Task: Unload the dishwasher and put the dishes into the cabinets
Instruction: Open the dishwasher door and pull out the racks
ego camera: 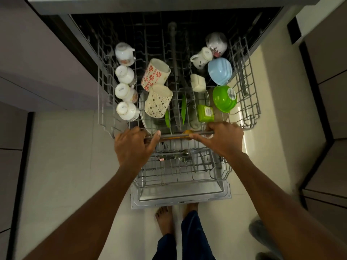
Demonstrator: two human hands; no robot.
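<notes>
The dishwasher's upper rack [251,102] is pulled out over the open door. My left hand [133,147] and my right hand [219,137] both grip its front bar [176,135]. Several white cups [124,91] line the left side. Two patterned mugs lie in the middle, one with red flowers [155,75] and one with brown squares [157,102]. On the right are a blue bowl [219,71], a green bowl [224,98], a green square container [205,113] and a white jug [201,58].
The lower rack [180,171] sticks out below over the open door [180,194], holding cutlery [176,156]. My bare feet [165,218] stand on the pale tiled floor just before the door. Dark cabinet fronts [326,109] flank both sides.
</notes>
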